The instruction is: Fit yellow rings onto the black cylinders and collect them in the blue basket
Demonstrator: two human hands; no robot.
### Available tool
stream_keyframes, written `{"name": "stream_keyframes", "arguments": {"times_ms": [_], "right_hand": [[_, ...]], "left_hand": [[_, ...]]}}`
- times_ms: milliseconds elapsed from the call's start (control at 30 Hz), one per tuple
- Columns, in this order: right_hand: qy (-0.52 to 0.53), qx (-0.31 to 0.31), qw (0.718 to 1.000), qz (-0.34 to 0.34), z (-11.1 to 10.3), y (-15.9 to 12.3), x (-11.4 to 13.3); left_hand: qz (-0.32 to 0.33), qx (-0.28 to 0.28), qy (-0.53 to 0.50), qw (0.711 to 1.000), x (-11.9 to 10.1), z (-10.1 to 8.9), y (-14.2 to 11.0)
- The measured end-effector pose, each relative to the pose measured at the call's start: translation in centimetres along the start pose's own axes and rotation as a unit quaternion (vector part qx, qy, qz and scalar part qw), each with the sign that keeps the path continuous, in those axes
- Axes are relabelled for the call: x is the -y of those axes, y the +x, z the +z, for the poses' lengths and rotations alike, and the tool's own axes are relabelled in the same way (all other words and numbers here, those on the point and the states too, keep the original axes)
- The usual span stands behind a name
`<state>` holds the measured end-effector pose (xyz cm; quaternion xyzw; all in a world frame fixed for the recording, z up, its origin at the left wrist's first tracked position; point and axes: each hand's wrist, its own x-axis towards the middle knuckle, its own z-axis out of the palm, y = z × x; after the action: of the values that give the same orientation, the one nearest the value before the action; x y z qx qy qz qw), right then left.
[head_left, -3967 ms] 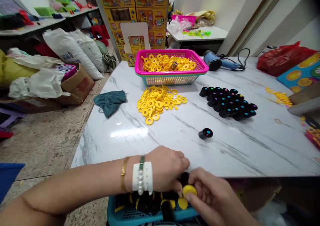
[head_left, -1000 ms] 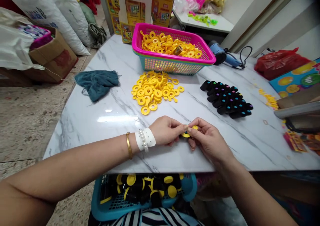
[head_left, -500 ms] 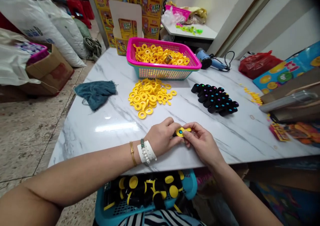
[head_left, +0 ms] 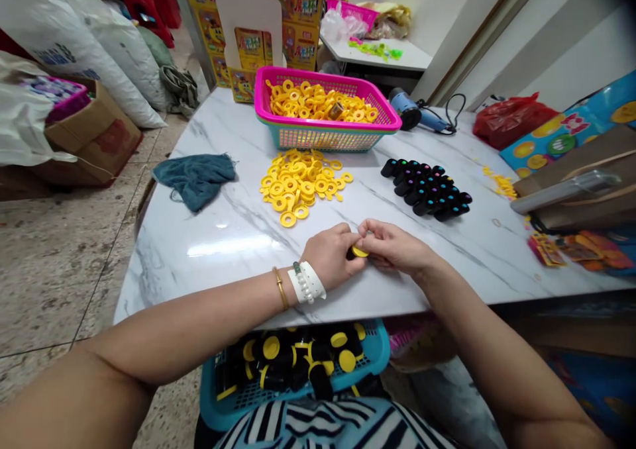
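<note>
My left hand (head_left: pixel 328 257) is closed around a small black container (head_left: pixel 350 253), mostly hidden by the fingers. A yellow ring-shaped lid (head_left: pixel 360 251) sits on its end, tilted so that only part of its face shows. My right hand (head_left: pixel 395 247) pinches at the lid's far edge, its fingertips meeting those of the left. Beyond the hands lies a heap of yellow ring lids (head_left: pixel 298 184) with small tabs. To the right stand rows of black containers (head_left: pixel 427 194) with coloured dots on top. Below the table edge, a blue basket (head_left: pixel 233 406) holds black containers with yellow lids.
A pink-rimmed basket (head_left: pixel 325 131) full of yellow rings stands at the back of the marble-patterned table (head_left: pixel 199 277). A dark teal cloth (head_left: pixel 196 181) lies left. A blue heat-gun-like tool (head_left: pixel 422 116), a red bag (head_left: pixel 517 121) and a brown box (head_left: pixel 586 184) sit on the right.
The yellow lid has turned, so its blue centre no longer shows. My right hand has moved slightly up and its fingers have curled in. The view has shifted a little.
</note>
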<state>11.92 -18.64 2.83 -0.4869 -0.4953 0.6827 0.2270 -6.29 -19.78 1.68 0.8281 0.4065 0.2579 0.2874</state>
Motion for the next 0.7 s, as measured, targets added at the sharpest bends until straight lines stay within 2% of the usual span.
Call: {"name": "stream_keyframes", "arguments": {"times_ms": [67, 133, 233, 300, 367, 433, 500, 567, 633, 700], "right_hand": [[-0.027, -0.04, 0.999, -0.016, 1.0, 0.0, 0.2], [-0.072, -0.11, 0.99, -0.054, 2.4, -1.4, 0.1], [-0.08, -0.164, 0.978, -0.104, 4.1, -6.4, -1.5], [-0.048, -0.17, 0.98, -0.092, 4.6, -10.8, -4.1], [-0.076, -0.221, 0.971, -0.057, 4.8, -14.7, -7.6], [-0.122, -0.269, 0.955, -0.005, 5.1, -16.9, -11.6], [-0.163, -0.299, 0.939, 0.036, 6.2, -17.0, -15.8], [-0.23, -0.342, 0.911, 0.033, 7.8, -15.8, -19.6], [-0.243, -0.387, 0.889, 0.04, 9.4, -14.2, -22.4], [-0.228, -0.409, 0.883, 0.037, 10.4, -13.5, -24.0]], "left_hand": [[-0.018, -0.014, 0.042, 0.999, -0.3, 0.5, -0.1], [-0.032, -0.005, 0.086, 0.996, -0.5, 0.7, -0.1], [-0.032, 0.035, 0.128, 0.991, -0.5, 0.6, 0.0], [-0.025, 0.047, 0.141, 0.989, -0.5, 0.5, 0.0], [-0.016, 0.048, 0.146, 0.988, -0.5, 0.5, 0.0], [-0.006, 0.054, 0.142, 0.988, -0.4, 0.7, 0.2], [-0.004, 0.063, 0.134, 0.989, -0.2, 0.8, 0.3], [-0.001, 0.068, 0.128, 0.989, -0.2, 0.7, 0.5], [0.005, 0.067, 0.127, 0.99, -0.3, 0.4, 0.5], [0.01, 0.067, 0.136, 0.988, -0.4, -0.1, 0.6]]}}
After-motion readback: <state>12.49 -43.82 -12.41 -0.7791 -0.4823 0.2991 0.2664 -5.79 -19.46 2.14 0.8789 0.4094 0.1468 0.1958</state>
